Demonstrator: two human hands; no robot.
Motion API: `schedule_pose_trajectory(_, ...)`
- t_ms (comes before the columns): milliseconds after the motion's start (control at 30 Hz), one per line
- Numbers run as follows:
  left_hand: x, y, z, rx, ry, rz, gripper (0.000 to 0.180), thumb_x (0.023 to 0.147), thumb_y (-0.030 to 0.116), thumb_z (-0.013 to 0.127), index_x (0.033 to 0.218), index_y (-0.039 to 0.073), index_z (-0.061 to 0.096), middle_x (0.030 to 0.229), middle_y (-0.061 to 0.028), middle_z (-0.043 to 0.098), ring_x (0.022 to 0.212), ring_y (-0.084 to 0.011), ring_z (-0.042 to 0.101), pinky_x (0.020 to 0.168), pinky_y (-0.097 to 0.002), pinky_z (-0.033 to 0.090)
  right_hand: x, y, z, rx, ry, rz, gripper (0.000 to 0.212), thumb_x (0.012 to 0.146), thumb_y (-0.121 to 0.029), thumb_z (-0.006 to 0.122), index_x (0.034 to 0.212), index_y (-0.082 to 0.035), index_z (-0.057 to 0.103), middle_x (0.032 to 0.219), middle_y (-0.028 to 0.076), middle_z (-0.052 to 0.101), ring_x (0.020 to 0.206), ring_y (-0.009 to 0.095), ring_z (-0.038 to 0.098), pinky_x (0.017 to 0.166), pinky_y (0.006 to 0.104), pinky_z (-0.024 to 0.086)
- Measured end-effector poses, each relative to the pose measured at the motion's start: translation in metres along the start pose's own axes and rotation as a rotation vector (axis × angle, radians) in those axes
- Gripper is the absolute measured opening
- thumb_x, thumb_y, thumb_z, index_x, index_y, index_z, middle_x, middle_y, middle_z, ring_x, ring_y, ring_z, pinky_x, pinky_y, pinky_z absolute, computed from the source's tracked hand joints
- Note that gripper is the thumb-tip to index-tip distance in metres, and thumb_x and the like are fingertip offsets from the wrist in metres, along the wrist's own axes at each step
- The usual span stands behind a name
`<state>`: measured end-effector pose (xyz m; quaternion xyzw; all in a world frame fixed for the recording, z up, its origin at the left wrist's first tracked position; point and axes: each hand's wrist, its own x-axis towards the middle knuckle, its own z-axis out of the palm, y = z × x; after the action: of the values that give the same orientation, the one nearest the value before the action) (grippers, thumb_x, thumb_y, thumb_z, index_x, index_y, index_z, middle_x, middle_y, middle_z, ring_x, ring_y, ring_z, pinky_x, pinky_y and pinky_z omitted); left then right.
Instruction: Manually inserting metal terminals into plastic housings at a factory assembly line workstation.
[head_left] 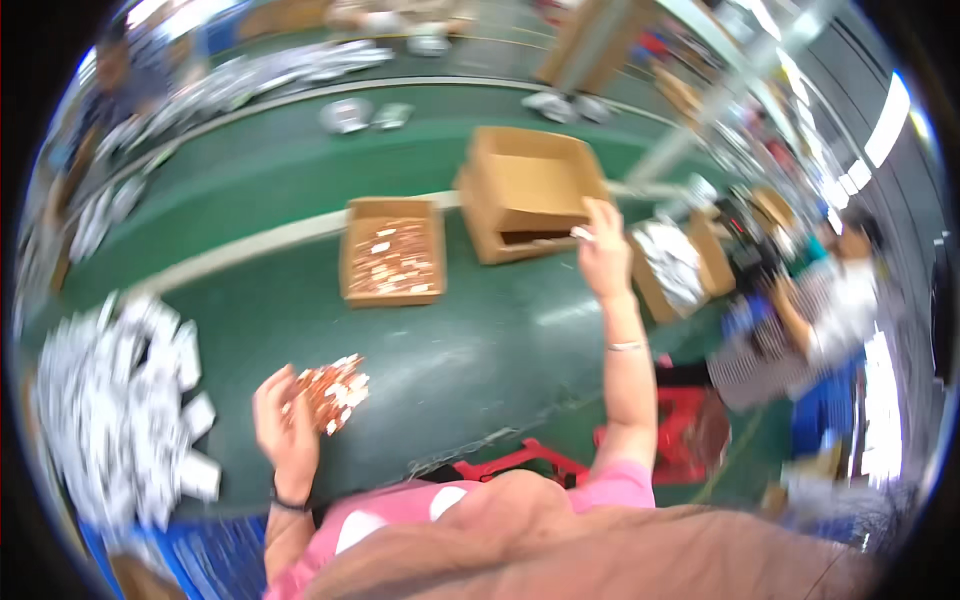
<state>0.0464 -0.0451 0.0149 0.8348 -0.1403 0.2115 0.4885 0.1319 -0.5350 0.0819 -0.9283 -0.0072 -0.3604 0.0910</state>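
Observation:
My left hand (286,420) is at the left of the table, its fingers apart and slightly curled at the edge of a loose pile of small copper-coloured metal pieces (338,393). Farther off, my right hand (603,255) grips the front right corner of an empty upper cardboard box (540,180). That box sits tilted on a lower cardboard box (485,235), with a dark gap between them at the front. A shallow cardboard box (350,250) of similar copper pieces stands between my hands. Motion blurs some finger detail.
White and grey parts (120,410) are heaped at the left. A carton of white pieces (672,262) stands at the right. Beyond the green table (450,350) runs a green conveyor (270,185) bearing pale parts. Another person (800,320) works at far right, near a red stool (690,435).

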Motion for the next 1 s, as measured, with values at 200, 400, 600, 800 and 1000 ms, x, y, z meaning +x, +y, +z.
schedule_pose_trajectory(200,0.001,0.019,-0.032,0.168,0.1,0.236,0.025,0.078,-0.001,0.068,0.102,0.001,0.061,0.102,-0.0162,0.066,0.093,-0.0357,0.064,0.08,-0.0412,0.053,0.035,0.056,0.021,-0.285,-0.413,0.036,0.034,0.085,-0.006,0.054,0.119,-0.01,0.06,0.115,0.017,0.06,0.104,0.039,0.059,0.085,0.0468,0.052)
schedule_pose_trajectory(400,-0.038,-0.006,-0.09,0.284,0.176,0.178,0.018,0.078,-0.001,0.069,0.093,0.002,0.059,0.098,-0.0136,0.067,0.084,-0.0308,0.065,0.069,-0.0379,0.054,0.033,0.097,0.056,-0.191,-0.189,-0.081,0.019,0.092,-0.004,0.05,0.108,0.003,0.06,0.098,0.022,0.059,0.096,0.041,0.057,0.083,0.0462,0.046)
schedule_pose_trajectory(600,-0.056,-0.02,-0.135,0.318,0.297,0.171,0.019,0.077,-0.001,0.069,0.094,0.001,0.06,0.095,-0.0129,0.067,0.083,-0.031,0.065,0.069,-0.0378,0.054,0.07,0.048,0.053,-0.3,0.011,-0.117,0.024,0.097,-0.011,0.049,0.111,0.003,0.062,0.105,0.021,0.064,0.099,0.038,0.06,0.085,0.0425,0.049)
schedule_pose_trajectory(800,-0.094,-0.022,-0.233,1.047,0.381,0.119,0.015,0.078,0.003,0.065,0.092,-0.001,0.063,0.096,-0.0179,0.065,0.086,-0.0318,0.066,0.076,-0.0416,0.055,0.086,-0.015,0.023,-0.312,-0.047,-0.053,0.024,0.096,-0.009,0.049,0.105,0.002,0.069,0.099,0.019,0.068,0.095,0.034,0.064,0.085,0.0418,0.05)
schedule_pose_trajectory(1000,-0.185,-0.052,-0.409,1.373,0.436,-0.476,0.05,0.098,0.034,0.052,0.135,0.001,0.053,0.124,-0.022,0.062,0.116,-0.0347,0.058,0.103,-0.0402,0.043,0.064,-0.023,0.048,-0.278,0.126,-0.286,0.019,0.086,-0.002,0.057,0.096,-0.006,0.074,0.087,0.016,0.069,0.076,0.032,0.065,0.069,0.0439,0.053)
